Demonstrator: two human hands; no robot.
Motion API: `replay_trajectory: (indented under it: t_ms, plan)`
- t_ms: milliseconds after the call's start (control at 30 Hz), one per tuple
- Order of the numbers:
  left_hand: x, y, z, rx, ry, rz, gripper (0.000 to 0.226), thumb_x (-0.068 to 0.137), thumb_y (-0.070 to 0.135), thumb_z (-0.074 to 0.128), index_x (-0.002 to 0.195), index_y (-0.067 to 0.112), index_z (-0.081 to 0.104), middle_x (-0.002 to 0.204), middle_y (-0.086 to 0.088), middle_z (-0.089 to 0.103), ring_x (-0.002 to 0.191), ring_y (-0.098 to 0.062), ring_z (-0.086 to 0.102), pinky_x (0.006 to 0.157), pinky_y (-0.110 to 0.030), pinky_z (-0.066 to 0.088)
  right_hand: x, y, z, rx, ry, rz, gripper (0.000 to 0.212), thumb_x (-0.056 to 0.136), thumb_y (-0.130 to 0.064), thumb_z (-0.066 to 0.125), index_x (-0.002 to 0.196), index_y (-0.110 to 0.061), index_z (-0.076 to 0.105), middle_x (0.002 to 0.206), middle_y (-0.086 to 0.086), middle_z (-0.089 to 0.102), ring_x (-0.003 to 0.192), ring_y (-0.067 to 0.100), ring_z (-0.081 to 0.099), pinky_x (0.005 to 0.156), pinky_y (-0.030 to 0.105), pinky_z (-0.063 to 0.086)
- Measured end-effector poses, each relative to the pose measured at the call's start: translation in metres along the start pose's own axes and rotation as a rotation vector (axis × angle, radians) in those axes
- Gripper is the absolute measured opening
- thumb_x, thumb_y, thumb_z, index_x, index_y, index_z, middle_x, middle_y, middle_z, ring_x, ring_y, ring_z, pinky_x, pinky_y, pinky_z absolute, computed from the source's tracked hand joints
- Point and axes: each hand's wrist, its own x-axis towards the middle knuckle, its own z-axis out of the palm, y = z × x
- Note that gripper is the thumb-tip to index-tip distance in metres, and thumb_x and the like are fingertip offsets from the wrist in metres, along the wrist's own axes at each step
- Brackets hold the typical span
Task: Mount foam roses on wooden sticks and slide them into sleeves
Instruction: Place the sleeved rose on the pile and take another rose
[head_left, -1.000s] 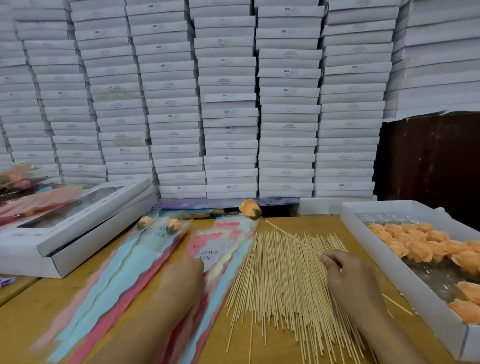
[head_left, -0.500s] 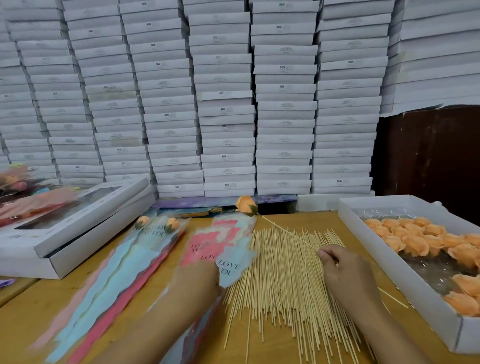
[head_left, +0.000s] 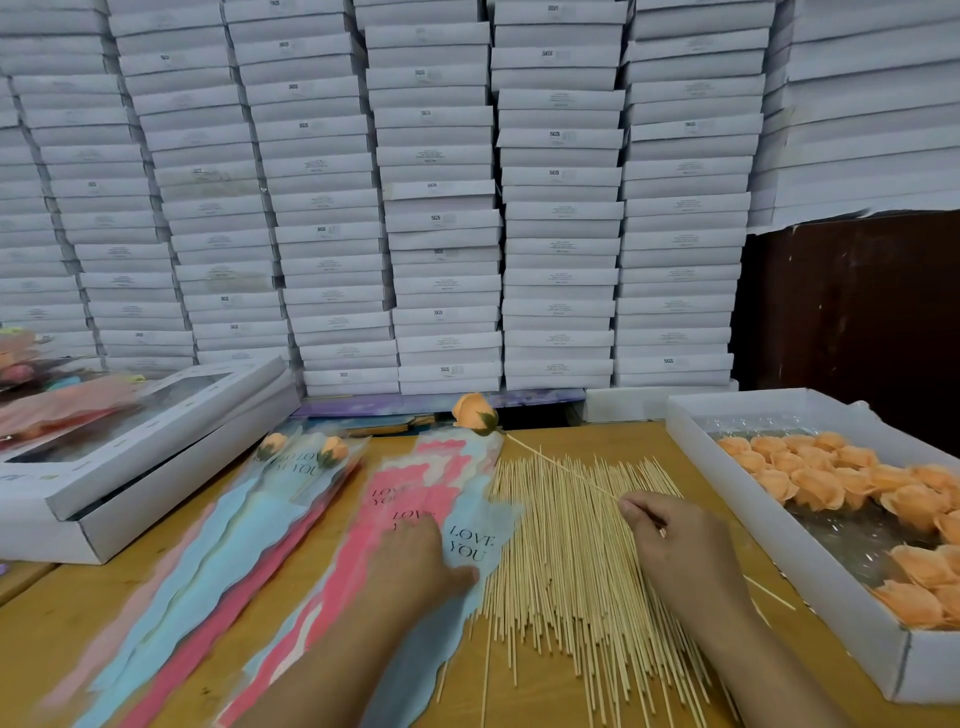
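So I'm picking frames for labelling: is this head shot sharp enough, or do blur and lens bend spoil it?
Head view: stacked boxes sharp but bowed by the wide lens; left hand and sleeves smeared by motion; right hand, its stick and rose fairly crisp; light even, slight glare on the plastic in the tray.

Two bare forearms are showing, with no sleeve reaching into view. The left hand (head_left: 415, 561) and right hand (head_left: 675, 551) are wearing no gloves, rings, watch or bands.
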Motion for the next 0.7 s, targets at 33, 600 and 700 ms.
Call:
replay_trajectory:
  t_ms: [33, 600, 700]
  plan:
    - [0.001, 0.001, 0.000, -0.031, -0.001, -0.019, 0.058, 0.081, 0.064, 0.068, 0.114, 0.019, 0.052, 0.109, 0.001, 0.058, 0.100, -0.017, 0.056, 0.090, -0.032, 0.052, 0.000, -0.001, 0.000, 0.015, -0.006, -0.002, 0.018, 0.095, -0.021, 0.065, 0.107, -0.016, 0.077, 0.083, -0.027, 0.062, 0.080, -0.006, 0.058, 0.073, 0.016, 0.044]
    - [-0.030, 0.023, -0.038, -1.191, -0.236, -0.045, 0.021, 0.089, 0.009, 0.072, 0.110, 0.009, 0.072, 0.098, -0.009, 0.078, 0.088, -0.028, 0.076, 0.074, -0.041, 0.062, 0.002, -0.014, -0.009, 0.411, -0.251, 0.267, 0.014, 0.089, -0.020, 0.072, 0.089, -0.033, 0.078, 0.082, -0.014, 0.074, 0.070, -0.006, 0.062, 0.067, 0.018, 0.048]
    - [-0.043, 0.035, -0.041, -1.272, -0.343, 0.050, 0.015, 0.087, 0.007, 0.074, 0.101, 0.010, 0.078, 0.102, -0.014, 0.077, 0.090, -0.029, 0.076, 0.069, -0.035, 0.061, 0.002, -0.016, -0.013, 0.699, -0.387, 0.461, 0.011, 0.082, -0.019, 0.077, 0.092, -0.023, 0.080, 0.084, 0.001, 0.076, 0.054, 0.004, 0.057, 0.045, 0.016, 0.042]
